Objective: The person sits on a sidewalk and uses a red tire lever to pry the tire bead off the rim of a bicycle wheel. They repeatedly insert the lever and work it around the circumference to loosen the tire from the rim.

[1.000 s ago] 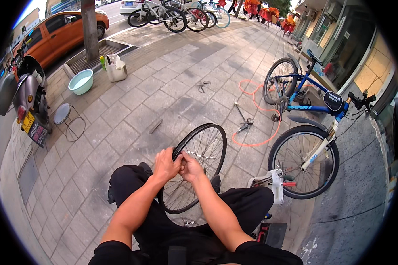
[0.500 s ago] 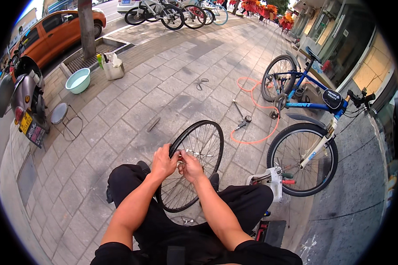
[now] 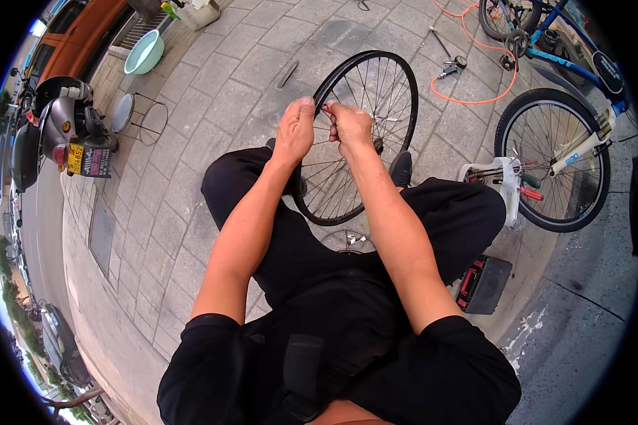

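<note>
A black spoked bicycle wheel (image 3: pixel 376 78) stands upright between my knees on the paved ground. My left hand (image 3: pixel 295 131) grips its rim at the near left side. My right hand (image 3: pixel 349 126) is closed right beside it on a small red-handled tool (image 3: pixel 327 110) held against the rim. Both forearms reach forward over my black trousers. What the tool's tip touches is hidden by my fingers.
A blue bicycle (image 3: pixel 571 85) stands at the right beside a white tool tray (image 3: pixel 500 177). A black and red case (image 3: pixel 483 283) lies by my right leg. An orange hose (image 3: pixel 475 95), a scooter (image 3: pixel 64 131), a teal basin (image 3: pixel 145 53) and a wire stand (image 3: pixel 142 117) surround me.
The view has tilted down and drawn closer to the wheel. My hands stay together on the rim, in nearly the same grip.
</note>
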`<state>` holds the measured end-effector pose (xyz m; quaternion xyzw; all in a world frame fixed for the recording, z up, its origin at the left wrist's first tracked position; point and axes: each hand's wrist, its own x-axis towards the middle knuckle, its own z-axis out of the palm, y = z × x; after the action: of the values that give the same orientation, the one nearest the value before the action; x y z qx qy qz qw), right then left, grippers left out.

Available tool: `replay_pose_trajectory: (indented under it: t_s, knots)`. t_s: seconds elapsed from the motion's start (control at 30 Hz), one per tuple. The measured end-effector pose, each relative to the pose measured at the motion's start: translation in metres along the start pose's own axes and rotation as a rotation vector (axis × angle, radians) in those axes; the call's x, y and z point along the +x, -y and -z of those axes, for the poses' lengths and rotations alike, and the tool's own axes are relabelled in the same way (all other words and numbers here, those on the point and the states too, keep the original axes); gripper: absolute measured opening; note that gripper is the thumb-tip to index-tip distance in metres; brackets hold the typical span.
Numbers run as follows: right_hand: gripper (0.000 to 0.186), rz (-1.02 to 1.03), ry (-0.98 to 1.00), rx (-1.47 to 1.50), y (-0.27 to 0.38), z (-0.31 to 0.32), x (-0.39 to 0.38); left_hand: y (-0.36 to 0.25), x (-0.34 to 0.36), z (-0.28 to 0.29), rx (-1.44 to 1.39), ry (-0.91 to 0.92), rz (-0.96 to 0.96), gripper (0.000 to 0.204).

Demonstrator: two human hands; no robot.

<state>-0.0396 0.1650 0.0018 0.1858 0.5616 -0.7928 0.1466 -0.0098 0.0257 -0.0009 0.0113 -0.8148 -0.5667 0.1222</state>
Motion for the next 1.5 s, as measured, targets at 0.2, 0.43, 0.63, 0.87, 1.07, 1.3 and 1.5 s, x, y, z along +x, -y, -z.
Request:
replay_pose_trajectory:
  t_s: [0.2,0.43,0.63,0.87,1.07,1.3,1.5]
  knots:
    - [0.026,0.183,-0.152,0.05,-0.012,-0.005,-0.021,-0.013,0.001,0.002,-0.038,-0.01,0.111,0.051]
    - [0.031,0.178,-0.209,0.062,-0.009,0.002,-0.027,-0.003,0.001,0.004,-0.035,-0.063,0.113,0.053]
    - [0.029,0.145,-0.091,0.007,-0.044,0.012,-0.04,-0.004,0.003,0.003,-0.017,-0.011,0.187,0.046]
    - [0.03,0.091,0.021,0.125,-0.047,0.001,-0.035,-0.008,0.002,0.005,-0.059,-0.002,0.209,0.048]
    - [0.035,0.025,0.075,0.246,-0.042,0.009,-0.038,-0.021,0.003,0.0,-0.001,-0.029,0.2,0.051]
    - [0.034,0.145,0.075,-0.116,-0.042,-0.002,-0.047,0.001,-0.007,0.01,-0.046,-0.075,0.145,0.048]
    - [0.031,-0.113,0.197,-0.168,-0.016,0.019,-0.018,-0.007,0.0,-0.008,0.084,-0.074,-0.09,0.046]
